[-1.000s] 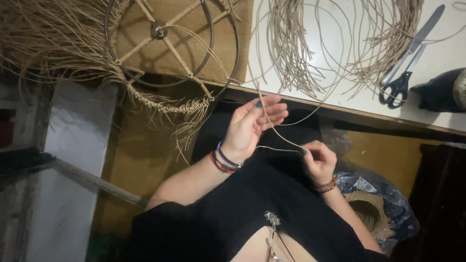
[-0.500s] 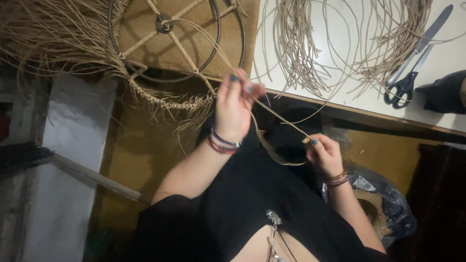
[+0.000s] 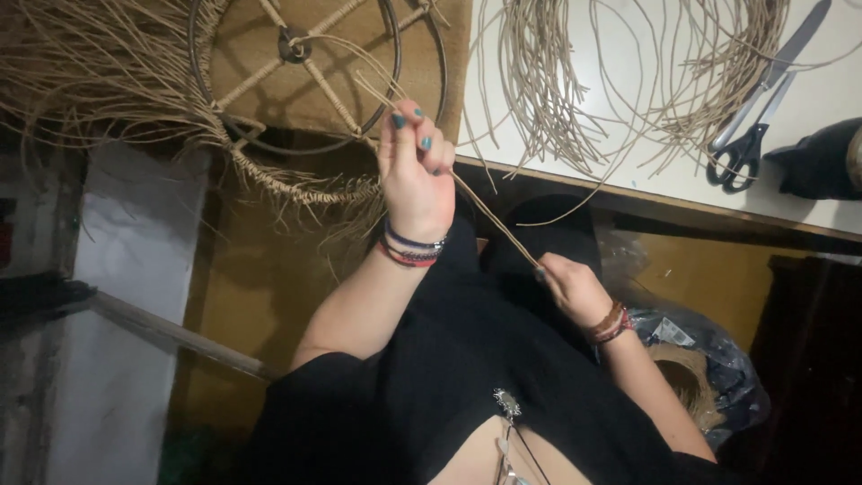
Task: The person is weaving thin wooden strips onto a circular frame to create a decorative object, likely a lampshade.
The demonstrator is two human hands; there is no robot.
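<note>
1. One tan cord (image 3: 489,216) runs taut between both hands, above the person's lap.
2. Left hand (image 3: 415,171) pinches its upper end, raised near the wire-ring frame (image 3: 314,81).
3. Right hand (image 3: 570,286) grips its lower end.
4. Loose cords (image 3: 575,81) and scissors (image 3: 759,108) lie on the white table (image 3: 808,193).

Single head-worn view, looking steeply down, close over lap and table (image 3: 628,117) edge

Matt fibre strand (image 3: 489,214); dark metal hoop frame (image 3: 395,54).

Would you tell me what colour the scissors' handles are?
The scissors have black handles, seen in the head view.
</note>
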